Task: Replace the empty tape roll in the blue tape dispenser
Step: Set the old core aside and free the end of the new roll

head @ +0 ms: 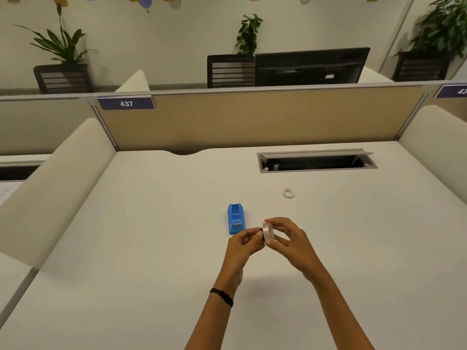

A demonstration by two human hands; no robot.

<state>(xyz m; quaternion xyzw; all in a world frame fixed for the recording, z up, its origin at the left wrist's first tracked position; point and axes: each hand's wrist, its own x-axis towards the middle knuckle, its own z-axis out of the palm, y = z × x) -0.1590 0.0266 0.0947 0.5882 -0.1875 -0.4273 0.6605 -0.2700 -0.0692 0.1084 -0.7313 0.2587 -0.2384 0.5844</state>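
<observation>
The blue tape dispenser [236, 218] stands on the white desk [156, 248] with its roll bay open and nothing in it. Just right of it and above the desk, my right hand [288, 242] grips a full roll of clear tape [268, 232] on edge, by its rim. My left hand [243, 245] pinches a small dark piece [261, 233] at the roll's left face; it looks like the hub, mostly hidden by the fingers. A thin, empty-looking whitish tape ring [288, 193] lies flat on the desk farther back to the right.
An open cable hatch [316, 161] is sunk into the desk at the back right. A tan partition [252, 120] closes the far edge, and cushioned side dividers [58, 183] flank the desk. A monitor [310, 66] and potted plants stand beyond the partition.
</observation>
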